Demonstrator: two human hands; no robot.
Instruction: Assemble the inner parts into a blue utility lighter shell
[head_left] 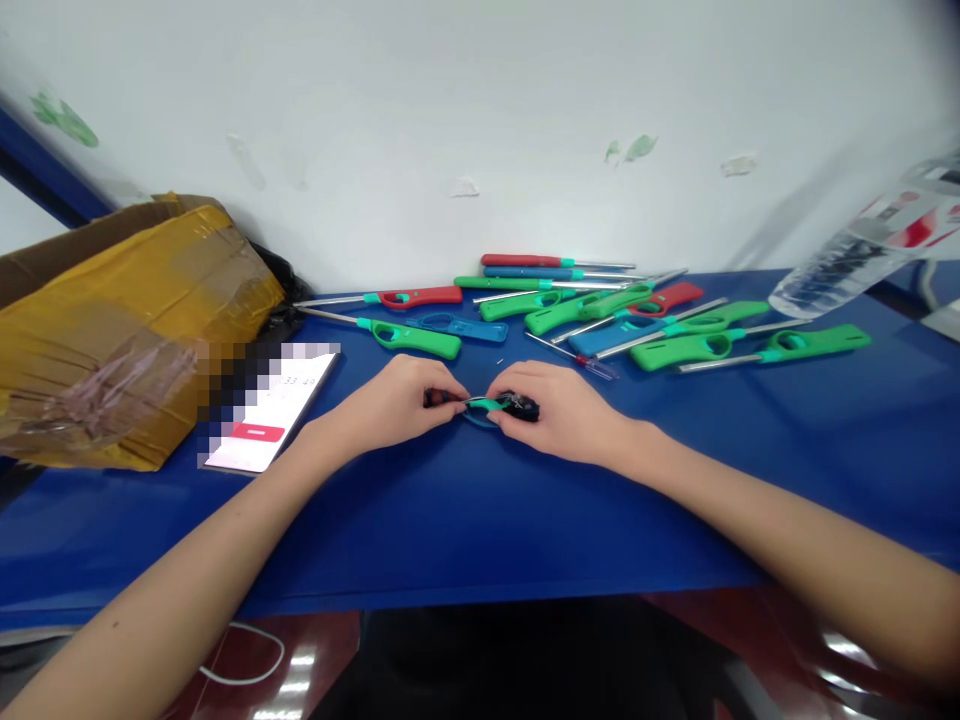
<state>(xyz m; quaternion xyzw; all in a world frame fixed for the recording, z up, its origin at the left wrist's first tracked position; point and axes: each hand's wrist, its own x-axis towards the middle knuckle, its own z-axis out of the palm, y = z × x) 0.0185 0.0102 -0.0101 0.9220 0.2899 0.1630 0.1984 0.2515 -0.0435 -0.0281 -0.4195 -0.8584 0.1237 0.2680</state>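
Observation:
Above the blue table, my left hand [405, 402] and my right hand [551, 408] meet, fingers pinched. The left fingers grip a small dark piece [437, 398] with a reddish tint, too small to name. In the right fingers is a black part [523, 405], with a green trigger piece [489, 404] beside it. A thin strand, maybe a wire, spans the gap between both hands. Beneath the fingertips shows a blue curved edge, like a lighter's trigger guard; the rest is hidden. Just beyond lie a blue lighter shell half [469, 327] and a screwdriver [596, 366].
Several long-nosed gas lighters [675, 349] in green, red and blue lie along the wall. To the left are a taped cardboard box [135, 330] and a phone [259, 425]. A tilted water bottle [847, 245] is at the right. The table [487, 540] ends close to my body.

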